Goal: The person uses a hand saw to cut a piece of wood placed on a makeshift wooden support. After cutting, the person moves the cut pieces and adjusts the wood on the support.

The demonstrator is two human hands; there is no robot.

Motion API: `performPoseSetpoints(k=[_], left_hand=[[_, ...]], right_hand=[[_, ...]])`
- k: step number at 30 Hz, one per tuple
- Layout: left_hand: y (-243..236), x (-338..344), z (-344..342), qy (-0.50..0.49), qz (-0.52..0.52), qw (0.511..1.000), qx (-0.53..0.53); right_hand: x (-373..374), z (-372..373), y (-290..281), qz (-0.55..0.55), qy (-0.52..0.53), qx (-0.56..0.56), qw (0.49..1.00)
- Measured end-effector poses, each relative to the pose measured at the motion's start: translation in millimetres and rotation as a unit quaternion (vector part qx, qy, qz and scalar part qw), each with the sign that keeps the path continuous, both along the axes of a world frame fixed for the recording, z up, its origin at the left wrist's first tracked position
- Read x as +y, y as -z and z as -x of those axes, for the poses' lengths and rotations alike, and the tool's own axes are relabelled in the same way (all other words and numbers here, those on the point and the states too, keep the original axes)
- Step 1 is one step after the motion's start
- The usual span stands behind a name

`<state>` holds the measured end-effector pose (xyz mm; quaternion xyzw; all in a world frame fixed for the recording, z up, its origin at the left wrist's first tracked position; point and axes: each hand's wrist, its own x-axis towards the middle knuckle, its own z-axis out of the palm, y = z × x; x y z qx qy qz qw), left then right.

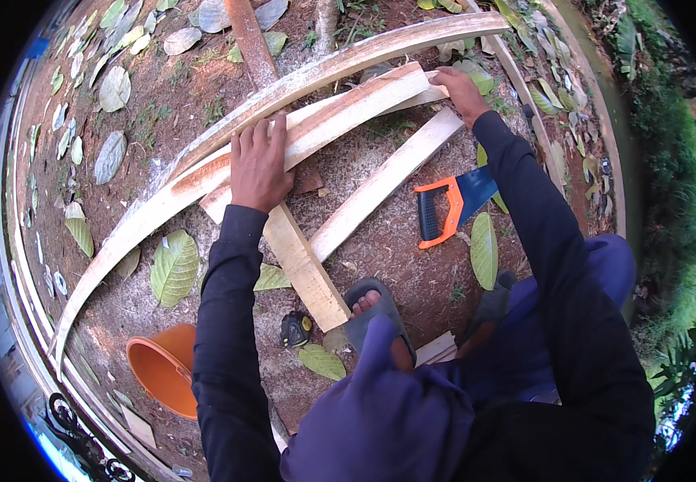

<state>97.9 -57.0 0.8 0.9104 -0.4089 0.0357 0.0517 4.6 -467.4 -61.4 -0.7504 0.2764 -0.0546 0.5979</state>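
Observation:
A long pale wooden plank [348,120] with brown edges runs from the far left toward my right hand, its curve partly from the lens. My left hand [261,165] is closed over its middle, fingers across the top. My right hand [462,95] grips near its right end, where a second wooden piece [422,100] shows underneath; the fingertips are partly hidden. Just beyond lies another long plank [380,52]. Under the held plank a thick wooden beam [306,269] slants toward my foot. A loose plank [388,181] lies beside it on the soil.
A handsaw [448,210] with an orange and black handle lies right of centre. A tape measure [296,329] sits near my sandal [380,313]. An orange bucket [163,369] tips at the lower left. Large leaves [175,269] and sawdust cover the soil; a reddish-brown bar [250,40] lies beyond.

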Motion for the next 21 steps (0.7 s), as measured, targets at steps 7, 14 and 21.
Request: performPoseSetpoints(k=[7, 14, 21], left_hand=[[-44.1, 9.5, -12.0, 0.041, -0.002, 0.998, 0.049], [-67.0, 3.1, 13.0, 0.06, 0.001, 0.984, 0.167], [-31.8, 26.3, 28.8, 0.06, 0.035, 0.989, 0.134]], right_hand=[[27.0, 20.0, -61.2, -0.044, 0.02, -0.015, 0.999], [16.9, 66.7, -98.5, -0.053, 0.068, 0.105, 0.991], [23.9, 79.1, -88.7, 0.12, -0.106, 0.145, 0.976]])
